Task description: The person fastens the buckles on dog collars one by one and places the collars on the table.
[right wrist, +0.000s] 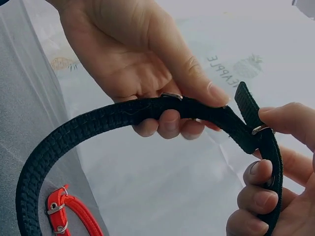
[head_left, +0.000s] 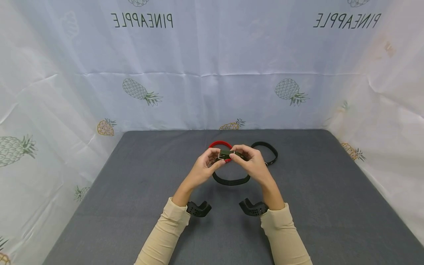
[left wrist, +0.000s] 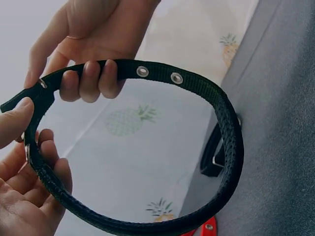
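A dark green buckle collar (head_left: 231, 182) forms a loop held up between both hands. My left hand (head_left: 200, 169) pinches it beside its metal buckle (right wrist: 261, 129), fingers wrapped over the strap with eyelets (left wrist: 176, 78). My right hand (head_left: 255, 167) grips the thicker band near a metal ring (right wrist: 172, 96), thumb on top. The free strap end (right wrist: 246, 101) sticks out at the buckle. Whether the buckle's prong sits in a hole is hidden.
On the grey table (head_left: 132, 198), a red collar (head_left: 220, 142) lies behind the hands and a black collar (head_left: 274, 151) lies to the right. Black devices (head_left: 198, 209) are strapped to both wrists. A pineapple-print curtain (head_left: 212, 99) stands behind the table.
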Action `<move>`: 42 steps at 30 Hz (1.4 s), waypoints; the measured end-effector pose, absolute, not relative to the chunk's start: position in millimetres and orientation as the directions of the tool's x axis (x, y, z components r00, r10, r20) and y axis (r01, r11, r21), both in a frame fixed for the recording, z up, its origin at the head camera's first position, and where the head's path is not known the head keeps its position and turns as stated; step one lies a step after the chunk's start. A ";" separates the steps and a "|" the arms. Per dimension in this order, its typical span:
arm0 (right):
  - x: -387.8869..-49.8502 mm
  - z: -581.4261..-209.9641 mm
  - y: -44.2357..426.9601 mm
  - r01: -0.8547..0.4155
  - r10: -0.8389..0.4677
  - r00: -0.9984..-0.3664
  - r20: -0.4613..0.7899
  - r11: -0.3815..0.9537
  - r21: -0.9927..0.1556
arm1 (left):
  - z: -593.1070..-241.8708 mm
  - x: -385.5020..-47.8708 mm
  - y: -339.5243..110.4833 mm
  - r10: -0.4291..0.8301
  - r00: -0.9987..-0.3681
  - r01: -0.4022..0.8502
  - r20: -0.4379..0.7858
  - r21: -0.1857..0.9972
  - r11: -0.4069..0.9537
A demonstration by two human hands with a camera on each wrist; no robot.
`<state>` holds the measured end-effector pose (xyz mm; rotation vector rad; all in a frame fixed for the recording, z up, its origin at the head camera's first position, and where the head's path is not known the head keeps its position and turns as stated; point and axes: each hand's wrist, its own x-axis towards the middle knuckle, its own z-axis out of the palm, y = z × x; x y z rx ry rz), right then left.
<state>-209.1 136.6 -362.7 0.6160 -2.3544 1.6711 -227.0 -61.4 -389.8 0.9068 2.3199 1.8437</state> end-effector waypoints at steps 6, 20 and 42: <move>-208.3 -363.1 137.6 -0.436 -0.231 -0.895 0.381 0.277 -0.856 | -390.3 -225.8 -59.9 0.445 -0.799 0.481 0.405 0.874 0.068; -209.3 -363.8 136.7 -0.445 -0.260 -0.888 0.380 0.267 -0.855 | -394.7 -226.1 -58.7 0.386 -0.749 0.576 0.539 0.817 -0.024; -207.9 -362.7 135.1 -0.406 -0.251 -0.904 0.347 0.245 -0.880 | -384.2 -221.0 -60.2 0.404 -0.816 0.463 0.413 0.886 0.030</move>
